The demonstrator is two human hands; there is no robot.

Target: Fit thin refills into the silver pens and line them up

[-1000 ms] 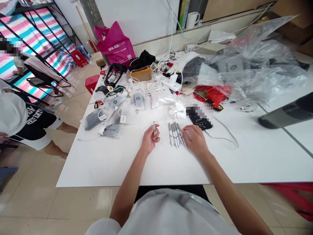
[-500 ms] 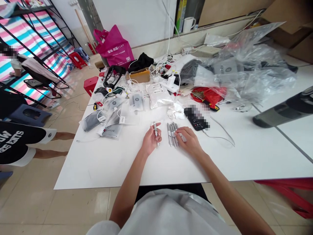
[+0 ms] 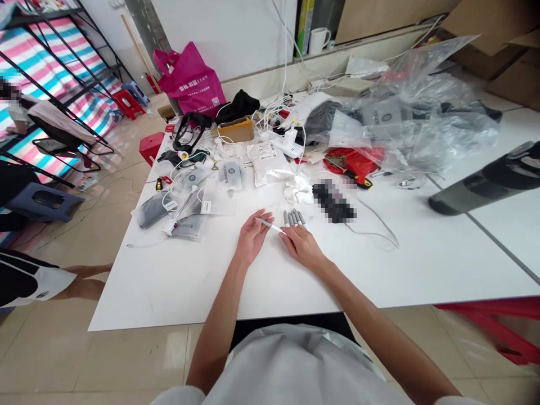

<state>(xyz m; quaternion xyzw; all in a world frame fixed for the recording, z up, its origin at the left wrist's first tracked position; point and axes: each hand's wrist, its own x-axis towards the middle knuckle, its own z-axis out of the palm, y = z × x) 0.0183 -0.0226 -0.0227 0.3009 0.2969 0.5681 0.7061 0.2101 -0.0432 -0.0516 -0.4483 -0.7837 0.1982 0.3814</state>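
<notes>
My left hand [image 3: 251, 239] pinches a grey and white pen [image 3: 271, 225] near its upper end, the fingers closed round it. The pen slants down to the right. Its lower end meets the thumb and fingertips of my right hand [image 3: 302, 246], which grip it there. Just beyond the right hand, several similar grey pens [image 3: 294, 217] lie side by side on the white table [image 3: 287, 292]. That hand hides their lower parts.
Crumpled white tissue [image 3: 298, 190] and a blurred-out dark device [image 3: 333, 201] with a cable lie beyond the pens. Bagged items [image 3: 189, 228] are at left, a dark bottle [image 3: 476, 185] at right. Clear plastic bags [image 3: 439, 129] pile up behind. A person's legs [image 3: 86, 281] show at far left.
My right hand has moved left from the row of pens to the held pen's lower end. The held pen has turned from nearly upright to a slant. The person at left has shifted.
</notes>
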